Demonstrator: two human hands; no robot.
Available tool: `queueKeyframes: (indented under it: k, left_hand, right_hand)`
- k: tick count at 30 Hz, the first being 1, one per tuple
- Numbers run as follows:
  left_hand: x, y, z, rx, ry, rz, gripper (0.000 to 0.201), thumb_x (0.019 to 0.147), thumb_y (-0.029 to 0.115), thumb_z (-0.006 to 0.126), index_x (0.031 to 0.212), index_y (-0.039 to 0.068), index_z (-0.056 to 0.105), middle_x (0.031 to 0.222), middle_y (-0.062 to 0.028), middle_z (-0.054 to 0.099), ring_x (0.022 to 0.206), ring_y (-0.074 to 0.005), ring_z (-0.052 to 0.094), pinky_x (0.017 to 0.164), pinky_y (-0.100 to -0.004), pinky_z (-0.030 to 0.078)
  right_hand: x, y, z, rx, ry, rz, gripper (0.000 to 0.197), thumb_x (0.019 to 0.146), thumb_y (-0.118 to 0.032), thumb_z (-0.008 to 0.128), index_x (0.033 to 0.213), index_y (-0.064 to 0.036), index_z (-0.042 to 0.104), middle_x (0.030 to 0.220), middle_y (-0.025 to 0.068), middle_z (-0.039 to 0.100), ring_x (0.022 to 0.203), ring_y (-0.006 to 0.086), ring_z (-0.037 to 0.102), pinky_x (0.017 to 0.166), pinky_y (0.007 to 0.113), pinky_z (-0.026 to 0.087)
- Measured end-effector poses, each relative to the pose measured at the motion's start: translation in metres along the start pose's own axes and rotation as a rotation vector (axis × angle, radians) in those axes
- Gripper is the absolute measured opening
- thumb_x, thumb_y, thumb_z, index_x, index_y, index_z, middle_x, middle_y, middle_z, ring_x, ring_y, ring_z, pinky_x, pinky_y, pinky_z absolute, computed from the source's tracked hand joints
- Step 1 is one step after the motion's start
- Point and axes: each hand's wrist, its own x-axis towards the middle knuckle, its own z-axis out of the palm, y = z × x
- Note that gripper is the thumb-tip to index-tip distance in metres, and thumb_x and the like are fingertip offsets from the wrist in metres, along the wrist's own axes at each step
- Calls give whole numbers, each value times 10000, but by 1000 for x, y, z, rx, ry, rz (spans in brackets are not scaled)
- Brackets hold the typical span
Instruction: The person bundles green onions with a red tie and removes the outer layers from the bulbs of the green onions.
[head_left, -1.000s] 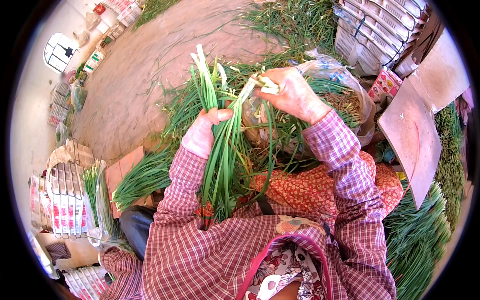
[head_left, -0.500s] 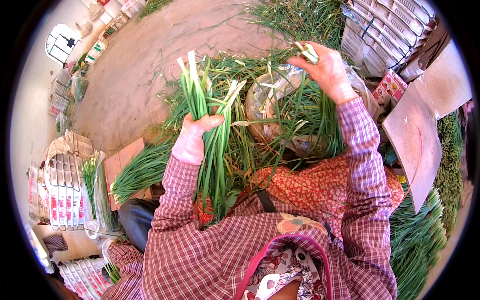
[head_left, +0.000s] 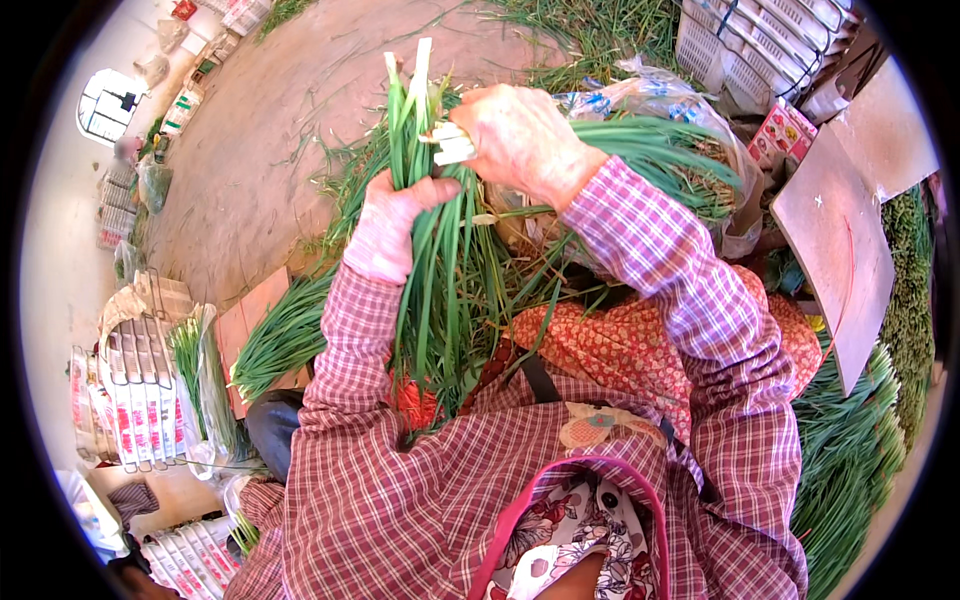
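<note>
My left hand [head_left: 393, 222] is closed round a bunch of long flat chives [head_left: 402, 135], their white root ends pointing up and the green leaves hanging down towards my lap. Close against it, my right hand [head_left: 528, 142] is closed on a second bunch of chives [head_left: 650, 142]. The cut white ends of that bunch poke out beside the upper stems of the first, and its leaves trail off to the right. The right fingertips are partly hidden behind the hand. Loose chives and leaf scraps [head_left: 350, 205] lie heaped below both hands.
A plastic-lined container [head_left: 745, 185] with leaves in it stands right of the heap. White crates [head_left: 725, 60] are stacked behind it. A tilted board [head_left: 835, 250] and piled chives [head_left: 850, 470] lie to the right. More chives [head_left: 285, 335] rest on a board at left, near bundled crates [head_left: 145, 390].
My right hand has swung left from above the container to my left hand, bringing its chives along. Those leaves now stretch sideways instead of hanging down. My left hand keeps its bunch, slightly higher.
</note>
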Motion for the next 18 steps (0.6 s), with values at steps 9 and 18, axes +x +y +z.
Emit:
queueKeyframes:
  k: [9, 18]
  left_hand:
    - [-16, 0, -32, 74, 22, -75, 481, 668, 201, 706, 1082, 18, 545, 875, -44, 604, 710, -119, 565, 588, -246, 471]
    - [-42, -17, -68, -39, 101, -16, 668, 619, 323, 730, 1163, 14, 496, 848, -62, 584, 658, -139, 545, 545, -267, 457]
  right_hand:
    - [10, 44, -1, -252, 154, 88, 41, 686, -88, 613, 711, -57, 601, 792, 93, 608, 689, 254, 635, 621, 367, 524]
    - [-2, 115, -28, -152, 497, 142, 170, 741, -207, 614, 750, -38, 596, 678, 158, 567, 632, 370, 566, 560, 384, 450]
